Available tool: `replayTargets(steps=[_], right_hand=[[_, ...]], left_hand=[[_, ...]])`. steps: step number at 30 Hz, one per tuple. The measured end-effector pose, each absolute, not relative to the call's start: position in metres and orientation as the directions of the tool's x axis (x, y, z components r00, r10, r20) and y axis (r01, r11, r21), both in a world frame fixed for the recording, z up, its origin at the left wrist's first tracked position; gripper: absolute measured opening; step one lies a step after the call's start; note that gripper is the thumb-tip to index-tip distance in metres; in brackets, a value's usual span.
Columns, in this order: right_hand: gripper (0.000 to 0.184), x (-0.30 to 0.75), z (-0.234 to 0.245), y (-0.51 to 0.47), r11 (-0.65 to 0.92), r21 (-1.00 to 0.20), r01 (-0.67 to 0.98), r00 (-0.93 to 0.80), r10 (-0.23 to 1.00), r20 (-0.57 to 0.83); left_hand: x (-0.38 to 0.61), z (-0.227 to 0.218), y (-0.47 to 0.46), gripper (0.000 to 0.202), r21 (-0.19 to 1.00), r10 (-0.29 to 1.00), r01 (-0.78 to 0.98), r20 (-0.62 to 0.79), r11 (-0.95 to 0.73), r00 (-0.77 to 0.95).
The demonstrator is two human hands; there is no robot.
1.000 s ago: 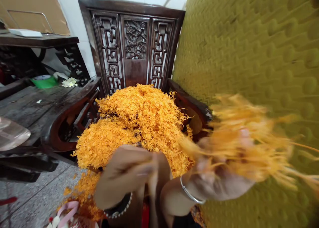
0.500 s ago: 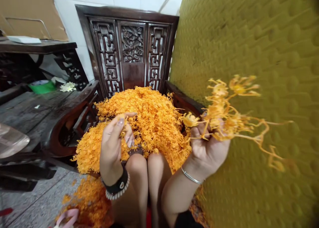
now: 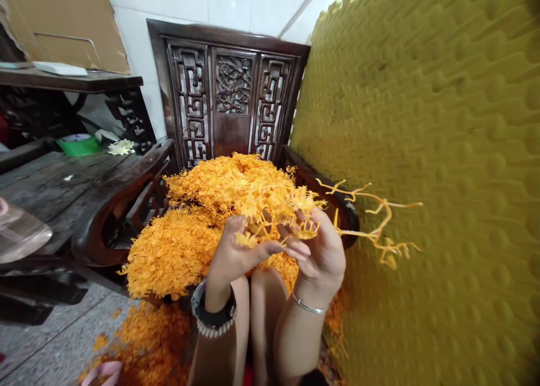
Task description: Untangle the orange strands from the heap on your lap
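Observation:
My left hand (image 3: pixel 236 251) and my right hand (image 3: pixel 320 251) meet in front of me, both closed on a tangled bunch of orange plastic flower sprigs (image 3: pixel 278 206). Long sprig stems (image 3: pixel 379 228) trail off to the right from my right hand. A dark bracelet is on my left wrist and a thin silver bangle on my right. Behind the hands a big heap of the same orange sprigs (image 3: pixel 202 217) fills the seat of a carved dark wooden chair (image 3: pixel 232 93). My bare knees show below the hands.
A tall yellow bumpy foam wall (image 3: pixel 430 149) stands close on the right. A dark wooden table (image 3: pixel 50 178) with a green bowl (image 3: pixel 78 144) is at the left. Spilled orange sprigs (image 3: pixel 147 341) lie on the grey floor.
My right hand has swung its bunch of sprigs in from the right to the middle. My left hand has risen from the heap and now joins it on the bunch.

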State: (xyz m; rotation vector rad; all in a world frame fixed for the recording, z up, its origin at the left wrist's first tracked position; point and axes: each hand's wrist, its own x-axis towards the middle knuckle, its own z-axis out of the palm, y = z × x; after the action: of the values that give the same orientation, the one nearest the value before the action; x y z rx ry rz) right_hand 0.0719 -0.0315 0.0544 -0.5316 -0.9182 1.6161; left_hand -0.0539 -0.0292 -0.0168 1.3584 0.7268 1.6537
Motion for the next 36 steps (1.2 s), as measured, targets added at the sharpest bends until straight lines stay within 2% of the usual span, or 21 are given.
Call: replayTargets(steps=[2,4,9,12,15,20,23,28,30,32,36], right_hand=[[0.031,0.069,0.056,-0.028,-0.06,-0.793,-0.606,-0.264,0.956,0.13],[0.03,0.068,0.056,-0.026,-0.032,-0.8,-0.599,-0.262,0.952,0.158],[0.026,0.071,0.051,-0.025,0.12,-0.837,-0.534,-0.196,0.945,0.261],[0.022,0.074,0.05,-0.025,0.161,-0.862,-0.48,-0.191,0.94,0.282],[0.02,0.075,0.051,-0.025,0.197,-0.88,-0.433,-0.167,0.942,0.293],[0.018,0.069,0.052,-0.028,0.316,-0.926,-0.207,-0.047,0.942,0.332],[0.02,0.059,0.051,-0.031,0.326,-0.939,-0.109,-0.065,0.94,0.334],[0.019,0.051,0.038,-0.024,0.342,-0.917,-0.205,-0.012,0.936,0.351],[0.006,0.053,0.034,-0.017,0.317,-0.914,-0.255,-0.088,0.933,0.348],[0.011,0.055,0.033,-0.01,0.31,-0.91,-0.276,-0.161,0.919,0.361],[0.011,0.052,0.039,-0.008,0.294,-0.831,-0.472,-0.031,0.937,0.349]], left_hand=[[-0.054,-0.01,-0.032,0.032,0.846,0.88,-0.269,0.476,-0.459,-0.005],[-0.053,-0.002,-0.034,0.038,0.829,0.884,-0.314,0.457,-0.464,-0.099],[-0.052,0.005,-0.03,0.029,0.853,0.893,-0.297,0.354,-0.43,-0.277],[-0.055,0.004,-0.027,0.029,0.806,0.866,-0.338,0.393,-0.486,-0.309],[-0.058,0.005,-0.028,0.031,0.769,0.844,-0.352,0.456,-0.533,-0.283],[-0.057,0.006,-0.031,0.032,0.854,0.881,-0.231,0.425,-0.466,-0.208],[-0.056,0.004,-0.03,0.033,0.853,0.875,-0.198,0.458,-0.482,-0.156],[-0.06,0.003,-0.028,0.035,0.869,0.882,-0.16,0.469,-0.469,-0.036],[-0.064,0.004,-0.028,0.038,0.896,0.897,-0.08,0.44,-0.437,0.029],[-0.065,0.005,-0.029,0.039,0.902,0.898,-0.038,0.432,-0.43,0.082],[-0.056,0.006,-0.032,0.038,0.845,0.847,-0.086,0.531,-0.528,0.014]])
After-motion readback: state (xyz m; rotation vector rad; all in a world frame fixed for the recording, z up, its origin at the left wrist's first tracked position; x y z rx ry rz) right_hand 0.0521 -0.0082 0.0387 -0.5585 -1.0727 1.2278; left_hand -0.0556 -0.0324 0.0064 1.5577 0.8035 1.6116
